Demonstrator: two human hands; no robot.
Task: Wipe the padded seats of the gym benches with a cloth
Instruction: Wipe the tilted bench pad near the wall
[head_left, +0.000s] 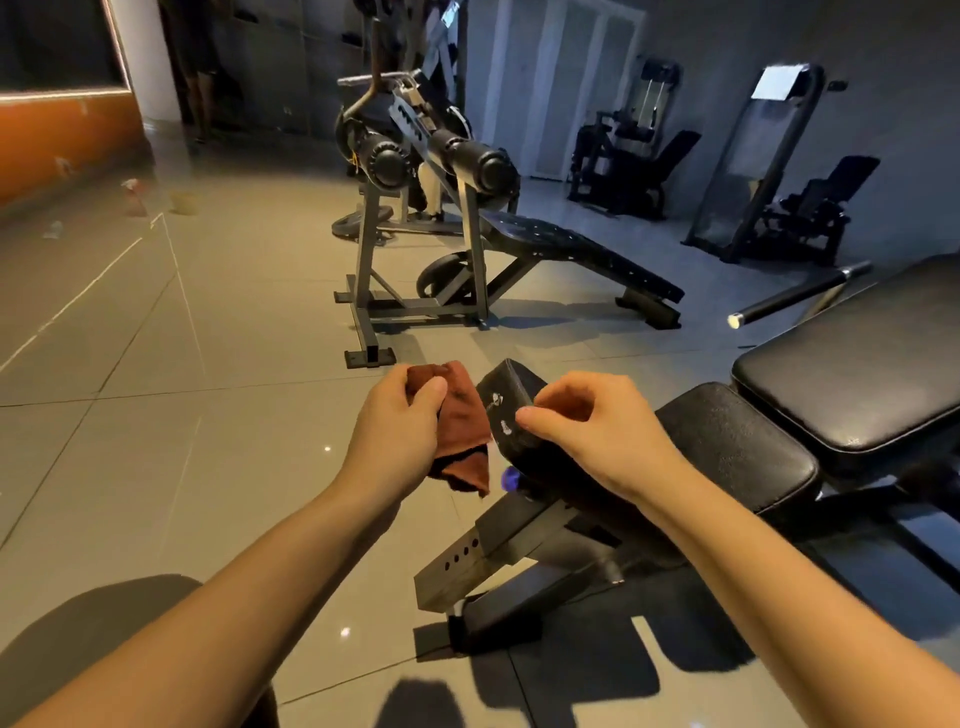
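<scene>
left hand (400, 421) grip: curled round bunched brown cloth (462, 415), which hangs lengthwise downward just left of end pad (506, 400) | right hand (587, 421) grip: loosely curled, holding nothing, above end pad | bench long axis: runs from end pad rightward and away through seat pad (737, 447) to back pad (857, 364)

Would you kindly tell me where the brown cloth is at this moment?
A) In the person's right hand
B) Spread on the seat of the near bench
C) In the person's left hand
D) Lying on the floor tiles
C: the left hand grips the brown cloth in the air beside the bench, and the right hand holds no cloth.
</scene>
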